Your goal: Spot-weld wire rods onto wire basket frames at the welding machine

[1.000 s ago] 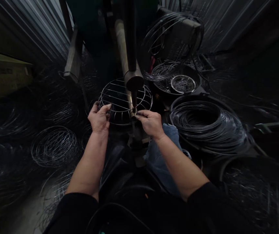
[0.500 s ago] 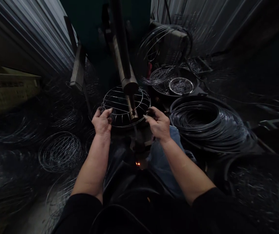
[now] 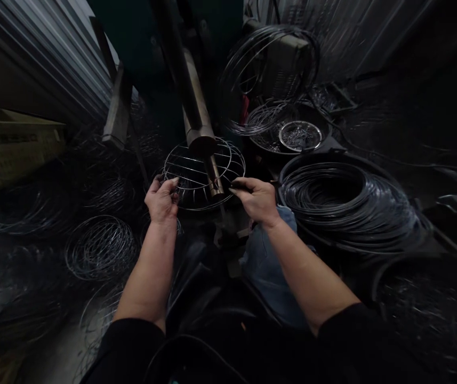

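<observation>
Between my hands is a round wire rack, made of two rings with thin cross wires. My left hand pinches its left rim, thumb on top. My right hand closes its fingers and thumb at the right rim. The rack sits at a machine's electrode tip, a copper-coloured rod below a thick dark cylinder. The rod's lower end is at the rack's near side; whether it touches the wire I cannot tell.
At right, a large wire coil lies in a dark tub. Behind it, a small metal bowl of wire bits sits in a basin, beside a hanging wire coil. Stacked wire racks stand left, with a yellow crate beyond.
An orange glow of sparks below the machine has gone. Both hands and the rack have shifted slightly left in the view, while the grip stays the same.
</observation>
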`<state>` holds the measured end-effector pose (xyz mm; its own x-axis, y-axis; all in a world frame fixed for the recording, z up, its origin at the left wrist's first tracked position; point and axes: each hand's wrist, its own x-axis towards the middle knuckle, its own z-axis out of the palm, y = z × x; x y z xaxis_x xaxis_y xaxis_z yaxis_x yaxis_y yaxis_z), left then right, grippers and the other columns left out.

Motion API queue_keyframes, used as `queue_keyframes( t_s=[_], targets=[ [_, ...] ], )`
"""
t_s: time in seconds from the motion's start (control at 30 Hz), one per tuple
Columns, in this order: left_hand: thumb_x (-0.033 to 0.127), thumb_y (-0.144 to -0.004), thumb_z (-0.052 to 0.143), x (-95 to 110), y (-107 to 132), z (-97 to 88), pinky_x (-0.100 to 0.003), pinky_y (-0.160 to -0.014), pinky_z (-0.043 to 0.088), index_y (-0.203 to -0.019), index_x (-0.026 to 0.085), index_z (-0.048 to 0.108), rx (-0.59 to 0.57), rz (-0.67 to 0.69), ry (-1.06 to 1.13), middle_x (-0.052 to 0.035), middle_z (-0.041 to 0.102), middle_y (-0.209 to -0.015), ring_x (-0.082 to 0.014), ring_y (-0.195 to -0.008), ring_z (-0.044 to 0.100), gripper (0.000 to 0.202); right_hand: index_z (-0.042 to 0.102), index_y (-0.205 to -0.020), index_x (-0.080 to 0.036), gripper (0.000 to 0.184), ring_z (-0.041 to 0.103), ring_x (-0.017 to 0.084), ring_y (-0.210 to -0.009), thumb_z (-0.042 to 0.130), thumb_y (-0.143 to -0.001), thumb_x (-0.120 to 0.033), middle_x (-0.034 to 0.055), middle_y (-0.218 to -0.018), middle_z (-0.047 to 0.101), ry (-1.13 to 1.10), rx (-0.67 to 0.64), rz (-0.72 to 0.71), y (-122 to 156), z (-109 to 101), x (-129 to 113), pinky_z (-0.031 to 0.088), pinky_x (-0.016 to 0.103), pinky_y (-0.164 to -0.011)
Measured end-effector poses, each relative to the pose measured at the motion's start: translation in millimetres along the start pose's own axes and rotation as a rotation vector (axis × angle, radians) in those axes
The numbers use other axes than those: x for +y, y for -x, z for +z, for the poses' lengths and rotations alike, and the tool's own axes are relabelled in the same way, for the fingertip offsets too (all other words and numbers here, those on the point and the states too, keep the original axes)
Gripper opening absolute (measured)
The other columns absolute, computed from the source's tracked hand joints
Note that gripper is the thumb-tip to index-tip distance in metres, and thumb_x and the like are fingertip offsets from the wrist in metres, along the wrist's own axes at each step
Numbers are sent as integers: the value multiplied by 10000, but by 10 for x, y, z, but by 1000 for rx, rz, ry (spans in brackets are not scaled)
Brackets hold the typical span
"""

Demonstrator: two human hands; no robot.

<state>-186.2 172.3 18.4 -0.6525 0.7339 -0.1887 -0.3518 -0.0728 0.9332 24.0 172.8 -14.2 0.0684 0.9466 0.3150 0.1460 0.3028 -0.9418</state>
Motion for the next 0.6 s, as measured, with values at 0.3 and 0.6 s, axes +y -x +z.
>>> queue_keyframes(
  t_s=[0.3,0.6],
  targets=[
    [131,-401,776,59,-85,-114,-151,-390,288,-885,182,595,21,-21,16,49,560,-661,-52,-496,494,519,742,-826,-211,130,660,166,-688,641,-744,-215,18,-768,700,26,-102,-60,47,83,-68,524,287,-685],
    [124,-414,766,53,-132,-198,-151,-391,284,-858,183,596,36,-31,14,49,567,-644,-45,-479,485,480,733,-782,-214,114,623,140,-567,668,-737,-296,5,-746,689,-2,-92,27,77,208,-67,504,268,-574]
  ],
)
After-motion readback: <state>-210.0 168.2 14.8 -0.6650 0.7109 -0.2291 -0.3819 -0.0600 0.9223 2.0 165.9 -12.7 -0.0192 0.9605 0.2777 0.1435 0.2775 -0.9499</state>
